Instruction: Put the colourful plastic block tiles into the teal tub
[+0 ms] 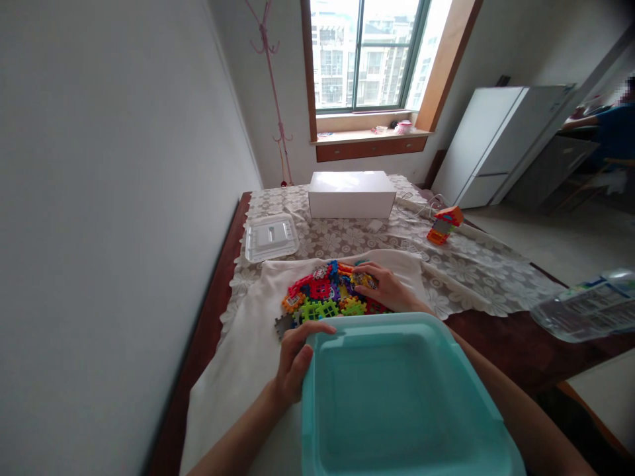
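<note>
In the lower middle of the frame, the left hand (294,362) is gripping the teal container (401,403) by its far left corner, with the fingers over the rim and the thumb at the side. The right hand (385,289), near the centre of the frame, rests with its fingers on the pile of plastic pieces (323,291); I cannot tell if it is closed on one of them. The pile has many colours and lies in the centre, on the white cloth (262,311), just beyond the far edge of the container.

Under this cloth is the floral tablecloth (464,274). On it, left of the centre, lies the white lid (272,237). In the upper middle, below the window (381,59), stands the white box (352,201). Right of the box stands the small assembled piece (443,226), orange in most parts. At the right edge of the frame is the clear bottle (588,307).
</note>
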{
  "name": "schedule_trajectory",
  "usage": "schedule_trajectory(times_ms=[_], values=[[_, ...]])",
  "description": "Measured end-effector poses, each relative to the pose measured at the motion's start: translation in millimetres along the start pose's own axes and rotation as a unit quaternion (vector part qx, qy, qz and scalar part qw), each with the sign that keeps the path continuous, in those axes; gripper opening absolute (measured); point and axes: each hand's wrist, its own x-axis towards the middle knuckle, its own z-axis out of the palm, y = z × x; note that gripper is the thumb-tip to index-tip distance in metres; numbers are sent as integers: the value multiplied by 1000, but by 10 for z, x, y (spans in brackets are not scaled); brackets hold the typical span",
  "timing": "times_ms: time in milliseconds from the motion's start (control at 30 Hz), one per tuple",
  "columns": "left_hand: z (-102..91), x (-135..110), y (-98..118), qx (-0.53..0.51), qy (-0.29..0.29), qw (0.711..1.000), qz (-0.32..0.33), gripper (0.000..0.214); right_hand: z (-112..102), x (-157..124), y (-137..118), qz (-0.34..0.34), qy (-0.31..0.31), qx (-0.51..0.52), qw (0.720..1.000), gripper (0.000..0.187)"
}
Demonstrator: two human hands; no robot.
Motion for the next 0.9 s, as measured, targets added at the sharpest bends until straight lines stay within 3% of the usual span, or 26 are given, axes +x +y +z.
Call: schedule_trajectory(times_ms=[200,333,400,600,767,900], values=[[2,1,-13,11,-7,1000,18,47,42,-32,24,-73,-17,-2,997,38],[4,15,2,12,-3,1000,26,45,61,-67,32,-99,-59,-37,993,61],[7,18,4,7,-6,1000,27,45,83,-84,15,-114,-70,-65,989,64],[13,5,-18,1,-6,1000,19,47,129,-88,5,-152,-73,-85,982,52],[8,1,-17,0,-5,1000,26,45,117,-64,45,-173,-93,-77,977,55],[6,-10,-32,9,-5,999,31,44,118,-77,15,-179,-72,-66,979,45]])
